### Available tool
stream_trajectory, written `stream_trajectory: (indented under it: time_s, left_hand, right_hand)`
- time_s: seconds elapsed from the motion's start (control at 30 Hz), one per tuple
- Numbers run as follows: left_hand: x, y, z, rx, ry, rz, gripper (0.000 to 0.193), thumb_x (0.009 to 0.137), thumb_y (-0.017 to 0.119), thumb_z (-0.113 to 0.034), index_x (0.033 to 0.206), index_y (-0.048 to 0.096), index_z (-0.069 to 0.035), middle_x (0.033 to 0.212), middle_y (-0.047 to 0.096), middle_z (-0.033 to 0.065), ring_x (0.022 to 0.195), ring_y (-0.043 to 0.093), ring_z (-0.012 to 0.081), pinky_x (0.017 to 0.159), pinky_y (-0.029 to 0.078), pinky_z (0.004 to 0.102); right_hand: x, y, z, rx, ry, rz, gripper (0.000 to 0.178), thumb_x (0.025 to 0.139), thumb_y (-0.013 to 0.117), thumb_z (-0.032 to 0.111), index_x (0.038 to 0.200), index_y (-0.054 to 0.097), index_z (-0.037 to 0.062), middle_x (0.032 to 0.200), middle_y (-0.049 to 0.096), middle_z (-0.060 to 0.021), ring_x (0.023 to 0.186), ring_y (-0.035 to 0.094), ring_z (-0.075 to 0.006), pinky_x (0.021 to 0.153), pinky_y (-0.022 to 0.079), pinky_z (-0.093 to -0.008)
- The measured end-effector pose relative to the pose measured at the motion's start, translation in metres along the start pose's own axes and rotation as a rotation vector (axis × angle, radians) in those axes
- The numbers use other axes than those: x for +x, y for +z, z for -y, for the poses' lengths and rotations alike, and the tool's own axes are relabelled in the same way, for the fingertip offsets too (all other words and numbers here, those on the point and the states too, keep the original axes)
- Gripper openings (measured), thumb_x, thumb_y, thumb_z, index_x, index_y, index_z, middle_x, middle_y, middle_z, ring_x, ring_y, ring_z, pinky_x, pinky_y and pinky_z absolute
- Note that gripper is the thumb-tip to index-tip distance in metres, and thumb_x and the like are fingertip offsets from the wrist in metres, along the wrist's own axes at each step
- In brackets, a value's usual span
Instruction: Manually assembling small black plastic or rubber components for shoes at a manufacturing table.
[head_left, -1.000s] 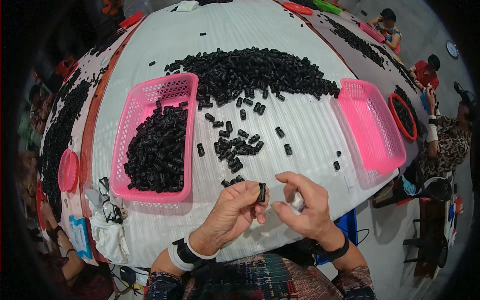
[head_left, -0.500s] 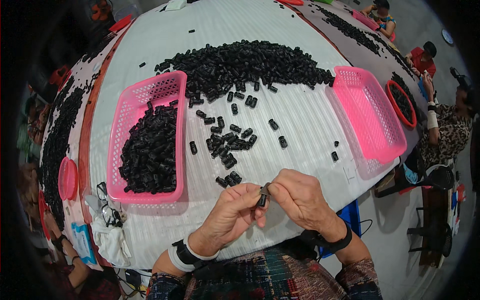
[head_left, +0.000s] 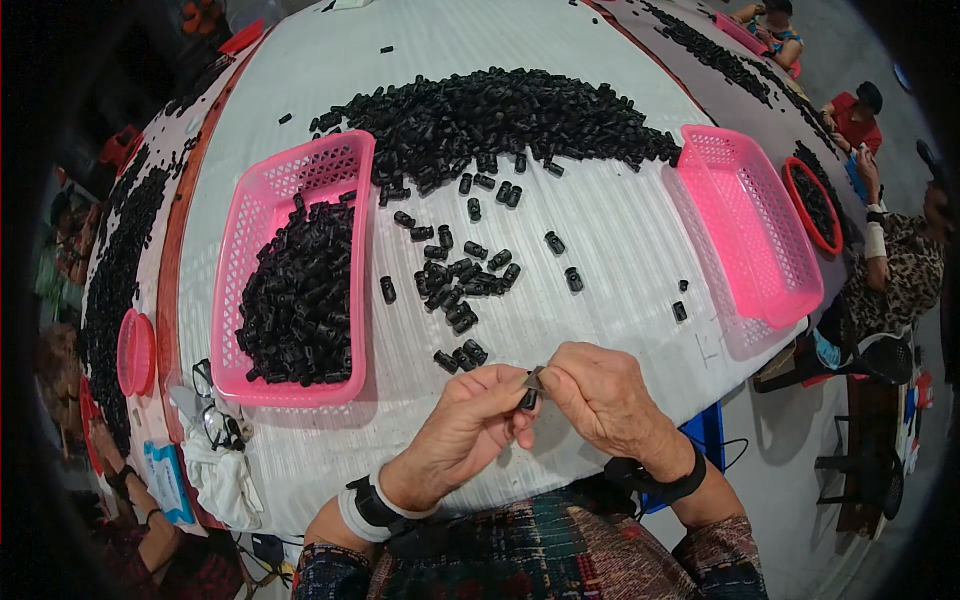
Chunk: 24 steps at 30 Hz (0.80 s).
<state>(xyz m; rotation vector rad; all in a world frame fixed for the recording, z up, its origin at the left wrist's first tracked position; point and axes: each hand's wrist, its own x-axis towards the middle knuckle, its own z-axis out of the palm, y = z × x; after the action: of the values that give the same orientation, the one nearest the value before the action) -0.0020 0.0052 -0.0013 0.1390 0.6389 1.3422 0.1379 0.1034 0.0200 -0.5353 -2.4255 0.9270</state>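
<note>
My left hand pinches a small black plastic piece that looks like a cord lock, low over the near edge of the table. Thumb and forefinger of my right hand are closed on a small flat greyish blade, which touches the top of the cord lock. The fingers partly cover both. Just beyond my left hand lie several loose cord locks, and a looser cluster lies farther up the table.
At the left, a pink basket holds many black pieces; another pink basket stands at the right with none visible inside. A big black heap spans the far side. Glasses lie on a white cloth. People sit at neighbouring tables.
The view has shifted slightly. My hands stay together at the cord lock, and the blade in my right hand has tilted a little against it.
</note>
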Motion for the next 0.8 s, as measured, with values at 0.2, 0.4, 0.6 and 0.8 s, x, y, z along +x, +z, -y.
stream_trajectory:
  time_s: [0.2, 0.4, 0.6, 0.8]
  left_hand:
    - [0.003, -0.007, 0.002, -0.016, -0.034, 0.009, 0.016, 0.086, 0.053, -0.012, 0.091, 0.053, 0.004, 0.076, 0.056, 0.0071, 0.062, 0.051, 0.0099, 0.053, 0.047, 0.0253]
    - [0.002, -0.001, 0.002, -0.039, -0.027, -0.046, 0.010, 0.084, 0.053, -0.008, 0.085, 0.055, 0.002, 0.071, 0.055, 0.0070, 0.060, 0.053, 0.0113, 0.050, 0.048, 0.0237]
    - [0.001, 0.001, -0.003, -0.022, -0.006, -0.031, 0.014, 0.086, 0.053, -0.014, 0.083, 0.054, -0.001, 0.070, 0.053, 0.0056, 0.062, 0.052, 0.0113, 0.051, 0.048, 0.0248]
    - [-0.003, 0.002, -0.006, 0.018, -0.006, 0.072, 0.016, 0.086, 0.054, -0.015, 0.088, 0.056, 0.000, 0.075, 0.056, 0.0055, 0.062, 0.051, 0.0097, 0.053, 0.047, 0.0259]
  right_hand:
    - [-0.002, 0.005, -0.005, 0.024, 0.035, 0.025, 0.020, 0.086, 0.049, 0.015, 0.072, 0.052, 0.0022, 0.061, 0.049, -0.0101, 0.052, 0.051, -0.0249, 0.046, 0.040, -0.0346]
    - [-0.003, 0.005, -0.003, 0.070, 0.079, 0.047, 0.020, 0.087, 0.048, 0.016, 0.074, 0.053, 0.0016, 0.061, 0.050, -0.0105, 0.053, 0.051, -0.0255, 0.047, 0.040, -0.0346]
    - [-0.005, 0.003, 0.001, 0.024, 0.024, 0.089, 0.020, 0.087, 0.048, 0.015, 0.075, 0.052, 0.0006, 0.064, 0.051, -0.0110, 0.056, 0.053, -0.0262, 0.050, 0.041, -0.0340]
    - [-0.006, -0.007, 0.009, 0.372, 0.150, -0.067, 0.011, 0.081, 0.055, 0.010, 0.082, 0.054, -0.0014, 0.068, 0.050, -0.0102, 0.061, 0.053, -0.0178, 0.054, 0.042, -0.0296]
